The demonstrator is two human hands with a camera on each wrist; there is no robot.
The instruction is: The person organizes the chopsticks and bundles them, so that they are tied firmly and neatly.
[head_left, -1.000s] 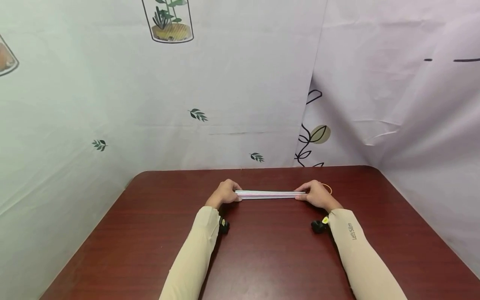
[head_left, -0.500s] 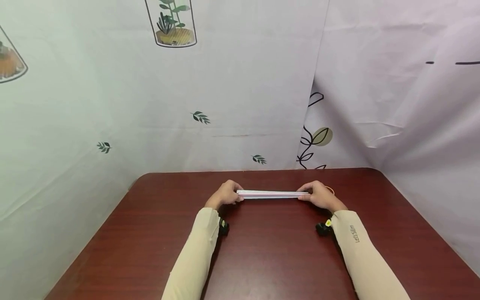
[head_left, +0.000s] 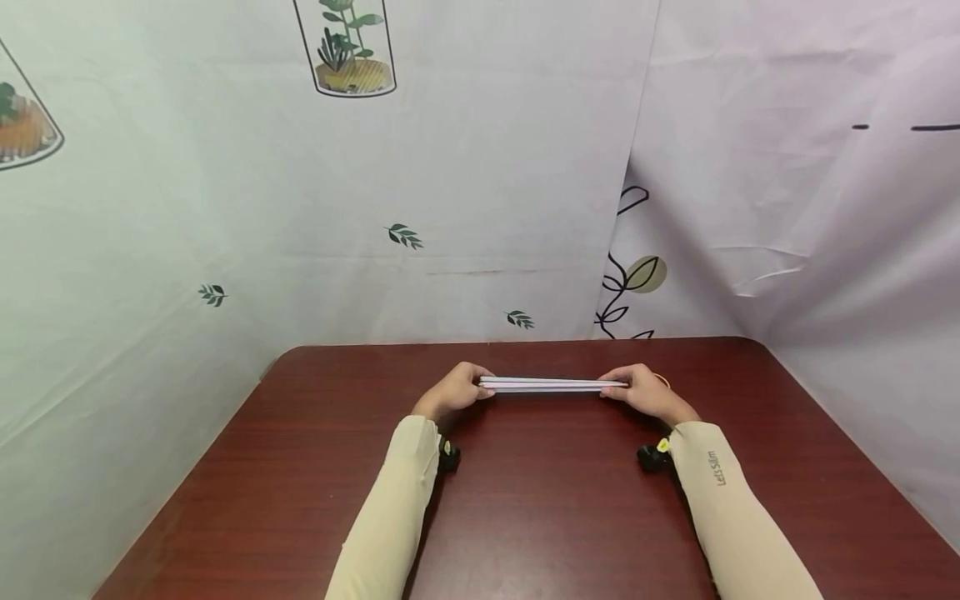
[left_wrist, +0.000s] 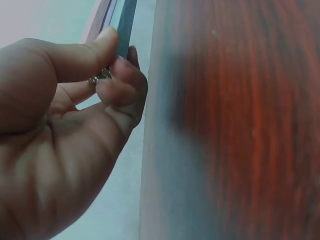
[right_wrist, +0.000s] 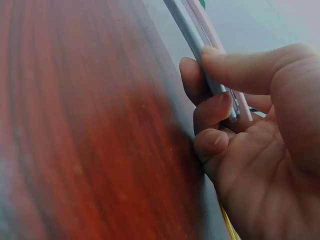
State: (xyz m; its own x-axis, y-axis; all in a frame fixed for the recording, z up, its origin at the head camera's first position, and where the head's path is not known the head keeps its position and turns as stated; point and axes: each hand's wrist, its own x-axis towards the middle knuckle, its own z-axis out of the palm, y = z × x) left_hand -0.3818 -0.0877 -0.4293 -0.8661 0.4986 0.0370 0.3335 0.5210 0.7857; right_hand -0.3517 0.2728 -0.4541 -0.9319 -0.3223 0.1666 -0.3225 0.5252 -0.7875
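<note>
The thin flat stack [head_left: 543,385], edge-on to you above the table's [head_left: 540,492] far part, seems at a two-handed holding step; the next move likely calls for even pressure at both ends. Its layered edges look pale, pinkish and blue-grey, and your left hand [head_left: 456,390] and right hand [head_left: 647,392] each pinch one end, thumb against curled fingers.

The head view is evenly bright, with a soft glare on the table [head_left: 540,542] and shadowed folds in the cloth [head_left: 750,183], while both wrist views look dimmer and somewhat hazy.
</note>
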